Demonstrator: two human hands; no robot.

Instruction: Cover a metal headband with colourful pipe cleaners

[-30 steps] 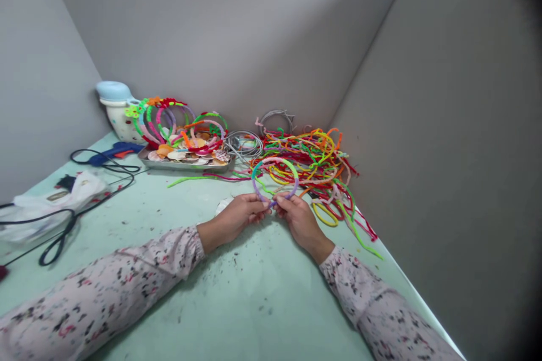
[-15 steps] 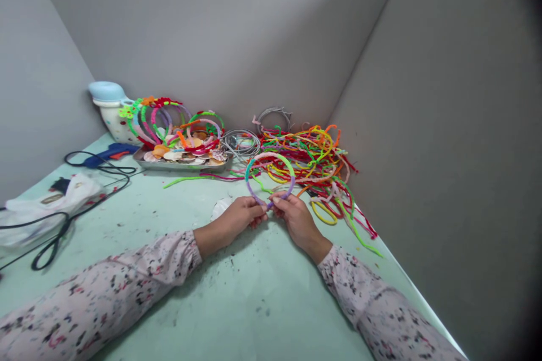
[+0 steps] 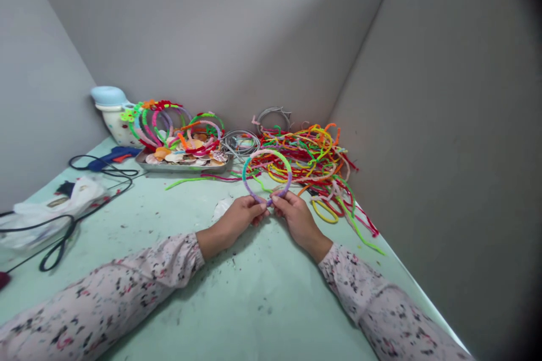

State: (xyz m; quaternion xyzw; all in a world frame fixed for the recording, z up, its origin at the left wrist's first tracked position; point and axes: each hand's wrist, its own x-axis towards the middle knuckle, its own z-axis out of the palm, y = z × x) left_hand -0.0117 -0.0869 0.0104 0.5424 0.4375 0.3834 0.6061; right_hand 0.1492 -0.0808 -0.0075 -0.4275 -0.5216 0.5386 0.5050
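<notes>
Between my hands stands a round pipe-cleaner ring (image 3: 291, 172), wrapped in purple, teal, pale pink and green bands. My left hand (image 3: 241, 216) pinches its purple lower edge from the left, thumb on top. From the right, my right hand (image 3: 294, 217) pinches the same purple stretch, its fingertips close to the left ones. The ring is upright, tilted a little away, just above the table. Whether its ends meet at the bottom is too small to tell. Beyond it lies a tangled heap of coloured pipe cleaners (image 3: 313, 152).
A metal tray (image 3: 182, 168) holds shells and several finished-looking rings. Coiled grey wire (image 3: 241, 142) lies beside it. On the left are a white bottle with a blue lid (image 3: 116, 118), a blue glue gun (image 3: 105, 161), a black cord (image 3: 71, 225) and a plastic bag (image 3: 51, 208).
The ring has shifted very slightly left and down with both hands still pinching it. The view has moved a little; the objects on the left appear slightly further right.
</notes>
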